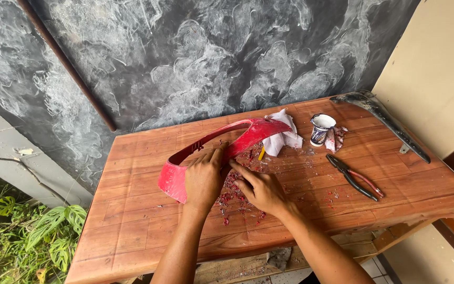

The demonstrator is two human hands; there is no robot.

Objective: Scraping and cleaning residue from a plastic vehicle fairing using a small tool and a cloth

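A curved red plastic panel, like a vehicle fairing, stands on edge on a wooden table. My left hand grips its near rim, thumb over the top edge. My right hand lies flat on the table just right of it, fingertips touching the panel's lower edge amid red chips and flakes. A thin yellow stick pokes out from under the panel; whether my right hand holds anything is hidden.
Crumpled white paper, a small white cup and black-and-red pliers lie to the right. A dark curved part rests along the table's right edge. Dark wall behind, plants lower left.
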